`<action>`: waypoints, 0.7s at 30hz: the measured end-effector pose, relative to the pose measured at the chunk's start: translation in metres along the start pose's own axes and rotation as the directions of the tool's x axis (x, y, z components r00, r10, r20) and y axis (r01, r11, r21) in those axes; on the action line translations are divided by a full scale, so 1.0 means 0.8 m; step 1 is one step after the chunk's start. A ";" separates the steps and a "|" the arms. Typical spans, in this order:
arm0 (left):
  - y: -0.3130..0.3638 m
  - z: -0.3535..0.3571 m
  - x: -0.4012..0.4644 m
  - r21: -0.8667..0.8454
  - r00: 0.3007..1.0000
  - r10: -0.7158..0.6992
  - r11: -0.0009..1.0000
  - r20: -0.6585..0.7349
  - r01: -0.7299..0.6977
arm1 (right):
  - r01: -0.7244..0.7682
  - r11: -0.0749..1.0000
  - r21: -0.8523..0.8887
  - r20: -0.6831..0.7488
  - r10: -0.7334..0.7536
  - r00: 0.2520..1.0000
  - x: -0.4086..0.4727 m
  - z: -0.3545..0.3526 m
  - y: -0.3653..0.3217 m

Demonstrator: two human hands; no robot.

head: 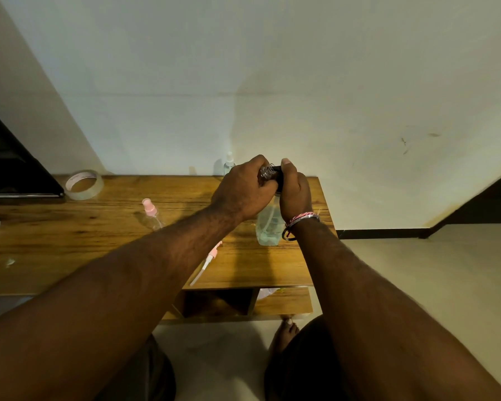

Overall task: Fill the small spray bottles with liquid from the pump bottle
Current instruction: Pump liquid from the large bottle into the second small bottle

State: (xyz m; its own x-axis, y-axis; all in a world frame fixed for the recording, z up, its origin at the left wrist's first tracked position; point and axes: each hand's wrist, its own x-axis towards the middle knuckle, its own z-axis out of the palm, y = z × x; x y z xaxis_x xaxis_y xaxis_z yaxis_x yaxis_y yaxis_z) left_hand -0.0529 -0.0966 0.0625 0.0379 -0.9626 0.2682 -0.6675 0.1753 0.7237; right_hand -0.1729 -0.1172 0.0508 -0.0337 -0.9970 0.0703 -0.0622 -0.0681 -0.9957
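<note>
My left hand [245,192] and right hand [294,192] are both clenched on the pump bottle [269,224] head near the table [70,241] right end; I advise steady, vertical pressure.

Clear pump bottle [268,227] standing upright on wooden table [70,238], part-filled with pale liquid, top hidden. Small clear spray bottle [151,212], pink cap, standing left. Another small one [228,164], white-capped, standing behind. Detached pink sprayer [206,263] lying nearer the front edge.
</note>
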 end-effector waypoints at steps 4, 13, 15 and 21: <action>0.000 0.000 0.001 -0.024 1.000 0.008 1.000 -0.022 -0.008 | -0.005 1.000 -0.005 0.027 0.005 1.000 0.001 0.002 0.004; -0.002 0.003 0.002 -0.034 0.999 0.017 0.999 -0.032 -0.018 | -0.033 0.999 0.024 0.016 0.033 0.999 0.002 0.002 0.004; -0.002 0.004 0.002 -0.035 0.999 0.017 0.999 -0.029 -0.018 | -0.033 0.999 0.024 0.012 0.033 0.999 0.002 0.001 0.004; -0.006 0.005 0.002 -0.029 1.000 -0.001 1.000 -0.022 0.001 | 0.030 0.999 -0.041 -0.011 -0.030 0.999 0.004 0.003 0.003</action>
State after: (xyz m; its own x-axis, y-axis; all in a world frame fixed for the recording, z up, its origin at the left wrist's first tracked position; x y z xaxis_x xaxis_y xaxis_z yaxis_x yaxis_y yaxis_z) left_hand -0.0528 -0.0998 0.0571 0.0554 -0.9581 0.2812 -0.6456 0.1804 0.7421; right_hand -0.1710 -0.1208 0.0488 -0.0432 -0.9939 0.1010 -0.1043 -0.0961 -0.9899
